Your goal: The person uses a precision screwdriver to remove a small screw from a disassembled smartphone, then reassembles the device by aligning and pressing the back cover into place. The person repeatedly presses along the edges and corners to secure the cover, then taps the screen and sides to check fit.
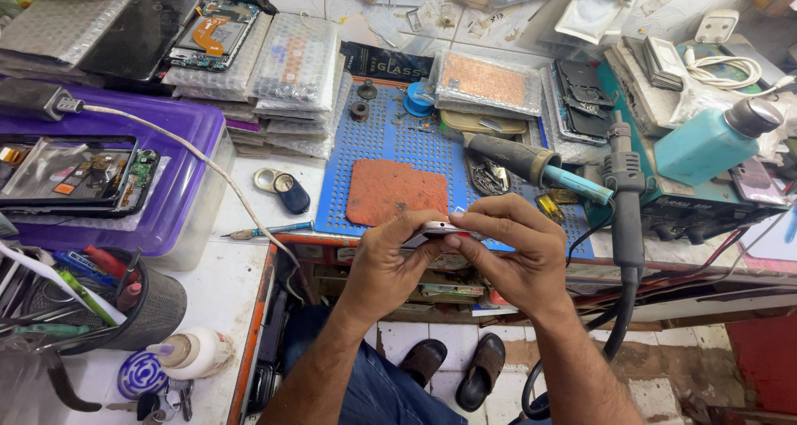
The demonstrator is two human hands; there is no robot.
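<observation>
Left hand (pixel 383 263) and right hand (pixel 513 255), both yours, pinch a slim phone (pixel 438 228) edge-on above the blue mat (pixel 390 139), at the counter (pixel 224 284) edge. A slip could drop it floorward; the soldering iron (pixel 531 166) lies near.

Left hand (pixel 383 263) and right hand (pixel 512 255) pinch a thin silver phone (pixel 437 228) edge-on above the blue perforated mat (pixel 390 147)

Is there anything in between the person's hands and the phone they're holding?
No. Both hands already grip the phone directly: the left hand from the left, the right hand from the right, fingertips on its edges. Nothing visible lies between them.
</observation>
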